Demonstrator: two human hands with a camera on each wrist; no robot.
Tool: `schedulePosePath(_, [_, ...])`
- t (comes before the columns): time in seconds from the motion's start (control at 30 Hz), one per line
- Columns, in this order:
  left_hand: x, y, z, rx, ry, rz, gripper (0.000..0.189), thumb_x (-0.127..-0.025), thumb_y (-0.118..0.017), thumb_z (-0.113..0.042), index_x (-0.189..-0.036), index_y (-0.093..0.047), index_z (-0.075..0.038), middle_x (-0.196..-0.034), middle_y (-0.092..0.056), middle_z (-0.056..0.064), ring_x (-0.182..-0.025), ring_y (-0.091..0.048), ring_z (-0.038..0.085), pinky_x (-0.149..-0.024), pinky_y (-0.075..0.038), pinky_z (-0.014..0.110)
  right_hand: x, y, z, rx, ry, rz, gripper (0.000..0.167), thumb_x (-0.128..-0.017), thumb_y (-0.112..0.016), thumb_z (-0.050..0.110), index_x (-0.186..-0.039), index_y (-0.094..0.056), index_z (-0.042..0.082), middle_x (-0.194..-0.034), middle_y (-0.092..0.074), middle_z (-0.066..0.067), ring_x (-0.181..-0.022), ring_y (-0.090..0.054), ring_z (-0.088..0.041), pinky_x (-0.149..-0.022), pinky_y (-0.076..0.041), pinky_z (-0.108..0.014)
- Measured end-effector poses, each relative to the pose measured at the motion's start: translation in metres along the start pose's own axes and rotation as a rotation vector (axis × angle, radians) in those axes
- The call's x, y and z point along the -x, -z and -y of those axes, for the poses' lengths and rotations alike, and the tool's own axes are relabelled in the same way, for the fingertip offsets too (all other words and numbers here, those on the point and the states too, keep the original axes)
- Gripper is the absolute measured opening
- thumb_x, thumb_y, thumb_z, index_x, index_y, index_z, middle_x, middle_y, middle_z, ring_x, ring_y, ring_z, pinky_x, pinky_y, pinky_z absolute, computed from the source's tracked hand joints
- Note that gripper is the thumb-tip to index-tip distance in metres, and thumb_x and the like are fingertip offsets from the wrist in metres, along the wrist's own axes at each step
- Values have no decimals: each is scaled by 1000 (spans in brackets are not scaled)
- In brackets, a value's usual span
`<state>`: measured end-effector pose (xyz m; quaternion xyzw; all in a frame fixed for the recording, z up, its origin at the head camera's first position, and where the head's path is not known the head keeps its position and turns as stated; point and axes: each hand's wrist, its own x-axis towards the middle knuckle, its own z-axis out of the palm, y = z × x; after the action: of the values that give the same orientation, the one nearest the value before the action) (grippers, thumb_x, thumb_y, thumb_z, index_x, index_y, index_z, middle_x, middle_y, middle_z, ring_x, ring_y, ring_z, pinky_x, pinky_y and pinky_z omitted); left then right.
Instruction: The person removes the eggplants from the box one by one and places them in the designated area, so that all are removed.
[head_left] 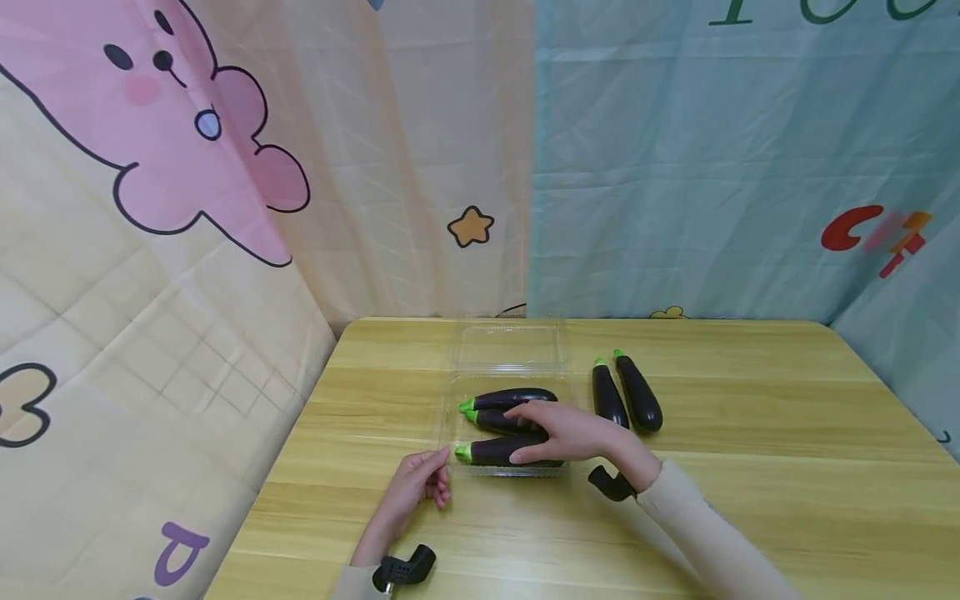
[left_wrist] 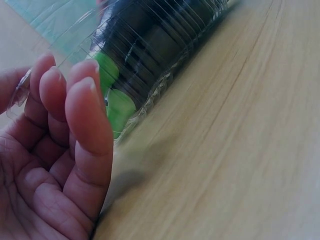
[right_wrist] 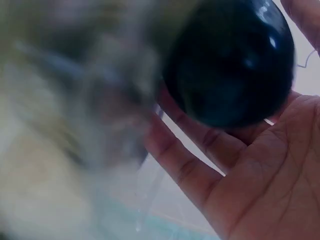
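Observation:
A clear plastic clamshell box (head_left: 501, 473) lies with its lid (head_left: 510, 346) folded back. Inside it are a rear eggplant (head_left: 517, 398), a middle eggplant (head_left: 491, 420) and a front eggplant (head_left: 487, 452), green stems to the left. My left hand (head_left: 422, 482) pinches the box's left edge; in the left wrist view, the clear edge runs between thumb and fingers. My right hand (head_left: 562, 429) reaches over the box and holds the front eggplant, thumb across it. The right wrist view has an eggplant's rounded end (right_wrist: 230, 65) between thumb and fingers, with blurred plastic in front.
Two more eggplants lie right of the box, a nearer one (head_left: 608, 396) partly behind my right hand and another (head_left: 640, 396) beside it. The wooden table (head_left: 750, 475) ends at a printed curtain (head_left: 405, 167) behind and at the sides.

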<state>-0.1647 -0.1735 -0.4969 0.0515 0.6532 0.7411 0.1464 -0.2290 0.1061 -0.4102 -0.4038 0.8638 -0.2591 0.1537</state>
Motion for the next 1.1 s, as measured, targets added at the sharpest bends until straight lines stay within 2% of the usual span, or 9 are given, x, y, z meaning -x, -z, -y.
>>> schedulePosePath(0.17, [0,1,1,-7,-32,18,39,-100,-48,-30,-68,-53,-10,-61,-56,0,-52,-56,10,-49,-48,23,-3,-5,-2,43,-3,15,68,-85,-60,58,-133,-50,10,-113,-58,-1,-100,-55,-14,-86,-45,-35])
schedulePosePath(0.4, [0,0,0,-11,-26,17,39,-100,-49,-32,-67,-54,-10,-61,-57,0,-52,-56,11,-49,-48,23,-3,-7,0,58,15,1,63,-86,-60,56,-128,-55,10,-121,-56,-3,-105,-54,-16,-87,-45,-35])
schedulePosePath(0.7, [0,-1,0,-12,-8,3,40,-100,-49,-31,-68,-52,-7,-61,-55,2,-52,-55,12,-49,-48,24,-4,-11,-2,55,72,-62,43,-89,-61,50,-111,-65,14,-110,-61,3,-101,-56,-13,-88,-46,-34])
schedulePosePath(1.1, [-1,0,1,-6,6,-7,41,-99,-49,-33,-67,-53,-8,-61,-56,2,-52,-56,12,-49,-49,24,-4,-13,-7,24,102,-131,42,-92,-58,48,-113,-64,13,-110,-61,2,-99,-57,-13,-85,-47,-34])
